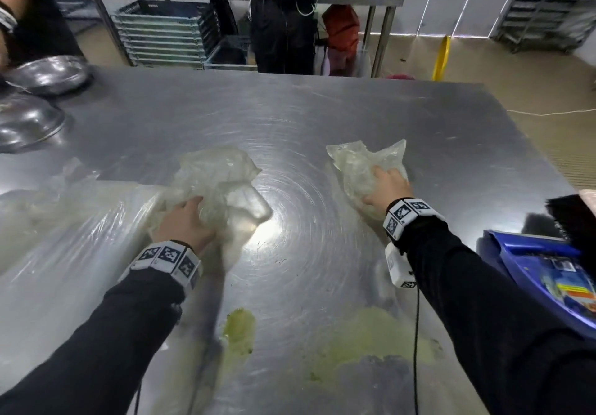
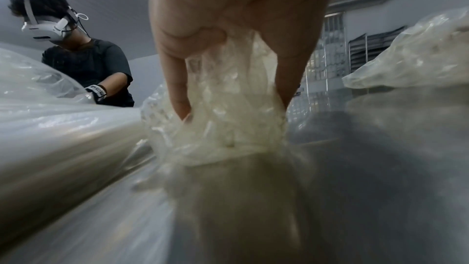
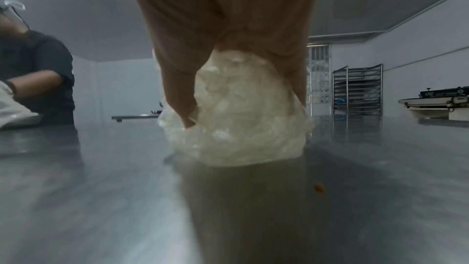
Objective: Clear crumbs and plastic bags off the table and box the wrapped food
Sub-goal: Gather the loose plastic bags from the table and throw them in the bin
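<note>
On the brushed steel table [image 1: 322, 118], the left hand [image 1: 185, 224] has its fingers curled into a crumpled clear plastic bag [image 1: 222, 182] near the middle, beside a broad sheet of clear plastic film [image 1: 74, 221] spread toward the left edge. The right hand [image 1: 388, 185] grips a second crumpled clear bag [image 1: 358, 160] toward the right edge, fingers dug in. Pale green crumbs [image 1: 364, 337] smear the near edge.
</note>
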